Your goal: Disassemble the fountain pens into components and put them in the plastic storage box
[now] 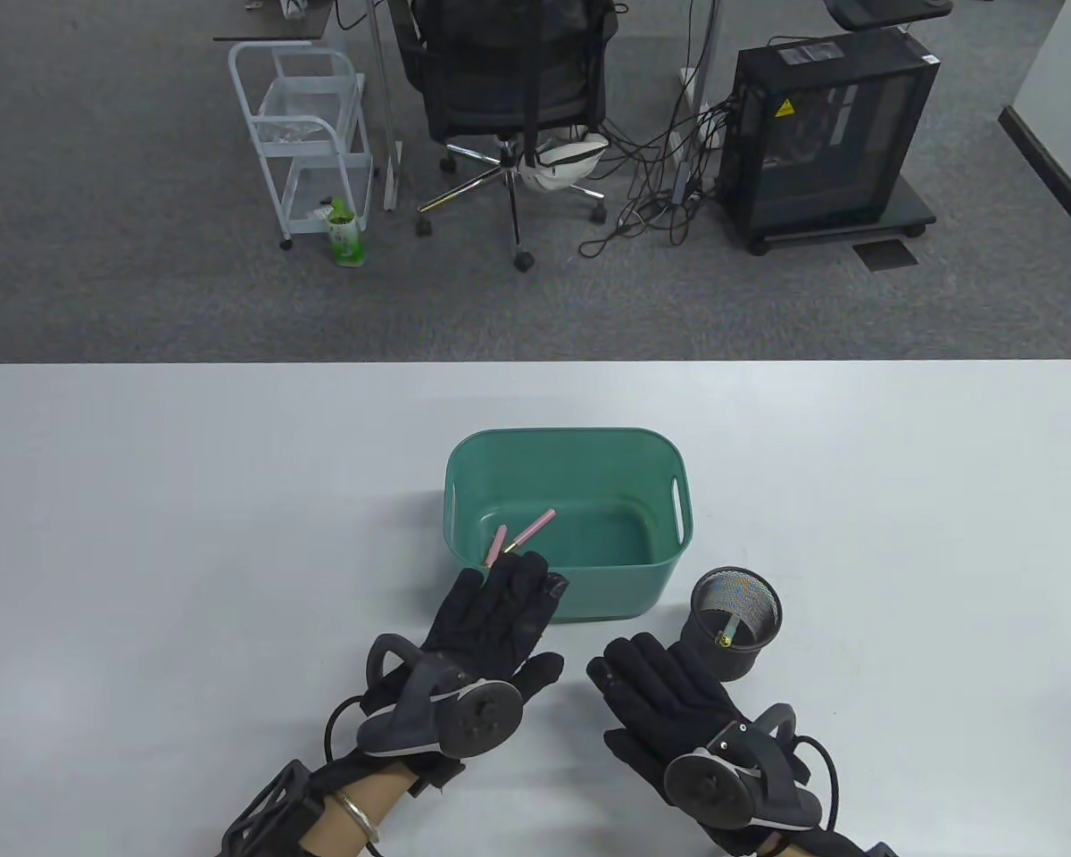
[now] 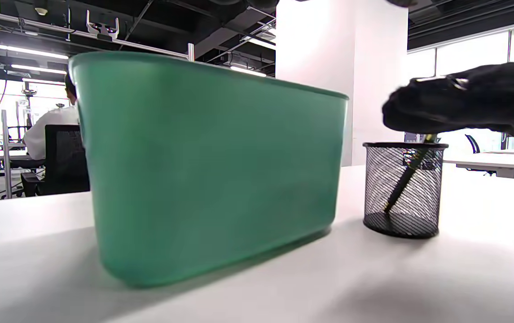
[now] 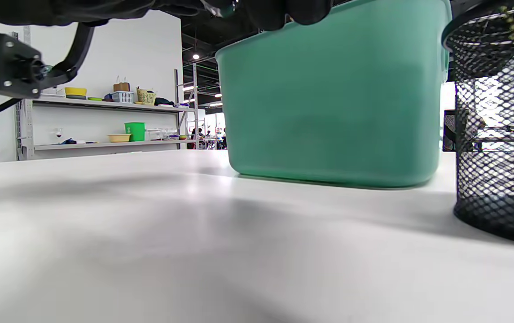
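A green plastic storage box [image 1: 564,433] stands mid-table. Two pink pen parts [image 1: 533,528] [image 1: 496,544] lie on its floor at the left. My left hand [image 1: 522,580] stretches straight fingers over the box's near-left rim and holds nothing that I can see. My right hand [image 1: 625,665] rests with relaxed fingers on the table, just left of a black mesh pen cup [image 1: 734,625]. One dark pen [image 1: 726,636] leans inside the cup. In the left wrist view the box [image 2: 212,170], the cup [image 2: 402,188], the pen [image 2: 407,175] and my right hand [image 2: 463,101] show.
The white table [image 1: 187,500] stretches wide on both sides of the box. Beyond its far edge are an office chair [image 1: 509,98], a white cart [image 1: 308,134] and a computer tower [image 1: 826,134] on the floor. The right wrist view shows the box [image 3: 333,112] and cup [image 3: 499,134] close by.
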`<state>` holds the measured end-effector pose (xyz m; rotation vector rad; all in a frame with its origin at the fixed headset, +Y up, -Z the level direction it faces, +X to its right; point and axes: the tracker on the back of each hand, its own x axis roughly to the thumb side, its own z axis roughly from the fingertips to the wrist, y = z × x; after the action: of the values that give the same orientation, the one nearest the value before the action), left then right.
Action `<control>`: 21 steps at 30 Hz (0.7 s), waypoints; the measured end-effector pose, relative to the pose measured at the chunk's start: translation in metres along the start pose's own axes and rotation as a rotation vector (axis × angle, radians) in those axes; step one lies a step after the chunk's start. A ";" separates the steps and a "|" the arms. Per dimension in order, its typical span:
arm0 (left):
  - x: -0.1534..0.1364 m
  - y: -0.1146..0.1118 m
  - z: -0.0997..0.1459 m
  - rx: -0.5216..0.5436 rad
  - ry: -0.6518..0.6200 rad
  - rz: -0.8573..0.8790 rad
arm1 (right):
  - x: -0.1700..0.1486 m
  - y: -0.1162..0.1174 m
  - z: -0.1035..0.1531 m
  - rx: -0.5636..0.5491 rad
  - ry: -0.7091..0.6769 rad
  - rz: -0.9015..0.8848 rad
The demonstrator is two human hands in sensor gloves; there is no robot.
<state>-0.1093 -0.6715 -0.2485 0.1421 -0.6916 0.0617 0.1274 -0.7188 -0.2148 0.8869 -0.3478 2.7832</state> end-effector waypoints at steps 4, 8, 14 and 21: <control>0.001 -0.009 0.016 0.001 0.022 -0.012 | 0.000 0.000 0.000 0.005 0.000 -0.004; 0.003 -0.020 0.030 0.016 0.030 0.009 | 0.000 0.001 0.000 0.007 0.003 -0.005; 0.002 -0.032 0.046 0.016 0.049 0.008 | 0.002 0.001 0.000 0.015 -0.006 -0.004; 0.001 -0.040 0.053 -0.012 0.045 -0.016 | 0.003 0.002 -0.001 0.020 -0.011 -0.008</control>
<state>-0.1380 -0.7194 -0.2125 0.1345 -0.6458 0.0451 0.1238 -0.7201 -0.2135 0.9057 -0.3180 2.7800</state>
